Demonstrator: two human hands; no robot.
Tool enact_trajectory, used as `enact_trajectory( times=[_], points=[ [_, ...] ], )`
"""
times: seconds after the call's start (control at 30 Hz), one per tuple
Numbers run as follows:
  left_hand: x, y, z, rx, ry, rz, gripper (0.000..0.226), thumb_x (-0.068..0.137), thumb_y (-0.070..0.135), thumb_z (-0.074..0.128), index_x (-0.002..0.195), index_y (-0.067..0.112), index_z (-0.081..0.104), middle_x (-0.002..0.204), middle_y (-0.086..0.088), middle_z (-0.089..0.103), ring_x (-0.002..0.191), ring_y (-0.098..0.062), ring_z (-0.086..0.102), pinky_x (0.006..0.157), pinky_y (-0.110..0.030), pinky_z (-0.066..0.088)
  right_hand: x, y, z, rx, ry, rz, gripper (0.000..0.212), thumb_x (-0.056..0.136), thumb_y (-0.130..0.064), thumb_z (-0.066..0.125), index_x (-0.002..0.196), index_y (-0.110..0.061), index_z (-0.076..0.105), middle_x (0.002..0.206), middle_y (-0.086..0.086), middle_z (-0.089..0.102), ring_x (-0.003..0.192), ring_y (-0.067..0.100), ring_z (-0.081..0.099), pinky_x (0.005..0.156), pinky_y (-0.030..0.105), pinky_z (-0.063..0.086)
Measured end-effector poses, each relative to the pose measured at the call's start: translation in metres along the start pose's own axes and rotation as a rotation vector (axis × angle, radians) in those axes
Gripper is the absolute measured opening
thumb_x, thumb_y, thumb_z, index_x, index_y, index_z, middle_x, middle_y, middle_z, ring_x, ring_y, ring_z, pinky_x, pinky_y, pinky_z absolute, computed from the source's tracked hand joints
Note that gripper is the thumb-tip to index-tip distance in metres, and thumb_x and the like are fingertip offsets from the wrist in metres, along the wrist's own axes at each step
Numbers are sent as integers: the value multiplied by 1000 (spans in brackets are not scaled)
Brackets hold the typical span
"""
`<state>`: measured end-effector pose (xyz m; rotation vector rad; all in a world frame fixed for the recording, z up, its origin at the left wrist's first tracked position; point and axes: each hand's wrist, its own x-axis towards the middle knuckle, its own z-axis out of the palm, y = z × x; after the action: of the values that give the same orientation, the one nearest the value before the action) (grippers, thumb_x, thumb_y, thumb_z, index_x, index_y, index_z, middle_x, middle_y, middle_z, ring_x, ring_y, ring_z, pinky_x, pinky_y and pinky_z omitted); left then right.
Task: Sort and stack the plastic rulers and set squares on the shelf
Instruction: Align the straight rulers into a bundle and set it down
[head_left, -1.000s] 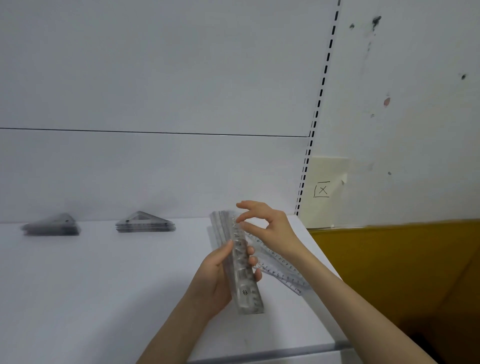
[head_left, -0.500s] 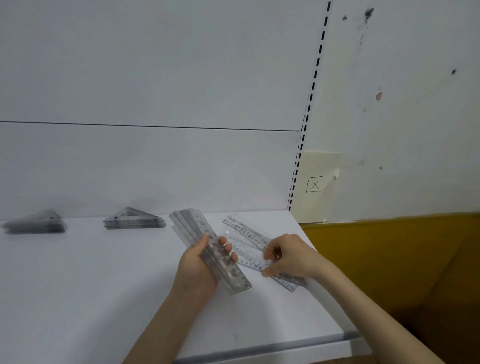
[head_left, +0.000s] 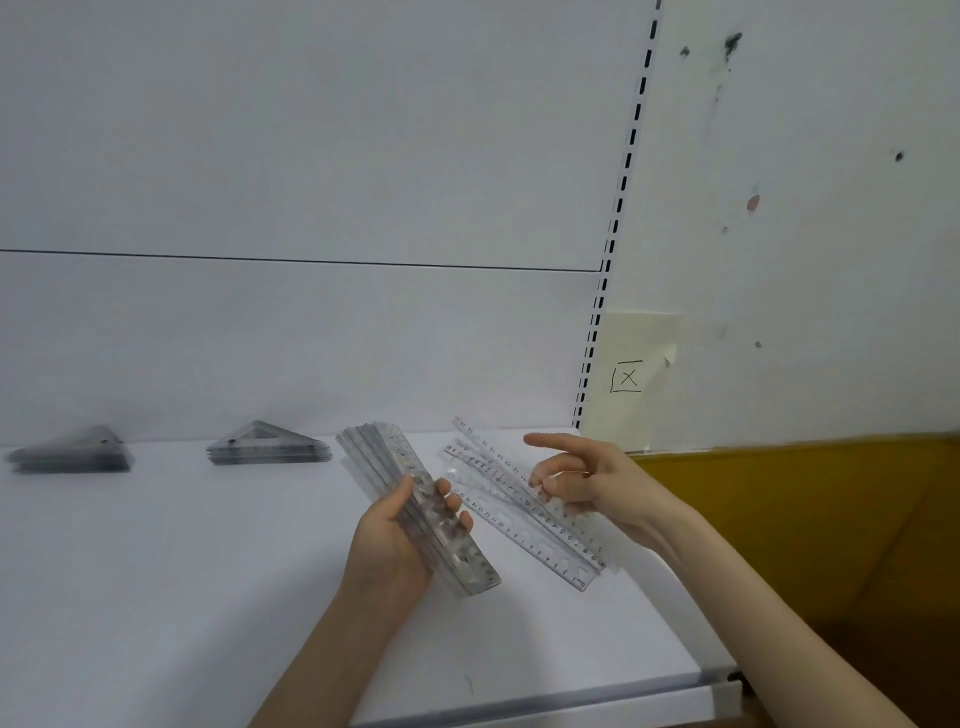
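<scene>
Nearest, the white shelf (head_left: 156, 597) carries everything. Left hand (head_left: 395, 545) has its grip wrapped round a bundle of rulers (head_left: 376, 452), thumb on one side, fingers on the other, holding it mid-length and tilted above the shelf. Right hand (head_left: 597, 483) is just beyond, index finger out straight, thumb and other fingers curled low at the loose rulers (head_left: 550, 540), which lie crossed on the shelf; can't tell if that grip pinches one. The rulers are probably light, stiff and slick, and flat ones are hard to lift, so pinch an end or long edge. At the back sit a stack of set squares (head_left: 267, 444) and a second stack (head_left: 72, 457), blurred. A yellow note (head_left: 631, 374) is on the wall.
</scene>
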<state>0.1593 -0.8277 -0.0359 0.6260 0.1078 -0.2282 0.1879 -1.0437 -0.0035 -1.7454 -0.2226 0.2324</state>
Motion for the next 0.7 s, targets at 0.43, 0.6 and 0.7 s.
enact_trajectory(
  times=[0.43,0.6,0.7],
  points=[
    [-1,-5,2,72,-89,-40,24,91,24,44,97,2,53,75,-11,56,60,-21,55,54,-32,53,3,-14,7,415,-223,56,99,72,33,50,146,-29,31,96,9,53,82,31,62,62,53,58],
    [-1,-8,2,221,-115,-80,29,81,30,58,83,1,58,71,-12,53,57,-21,55,54,-31,51,6,-15,27,437,-115,20,57,78,25,56,130,1,48,76,7,53,88,26,69,68,46,60],
    [-2,-10,0,311,-185,2,26,76,18,71,89,0,56,70,-12,53,56,-21,54,52,-32,50,10,-16,43,512,26,64,24,82,21,55,102,8,59,75,15,63,82,26,71,66,34,60]
  ],
)
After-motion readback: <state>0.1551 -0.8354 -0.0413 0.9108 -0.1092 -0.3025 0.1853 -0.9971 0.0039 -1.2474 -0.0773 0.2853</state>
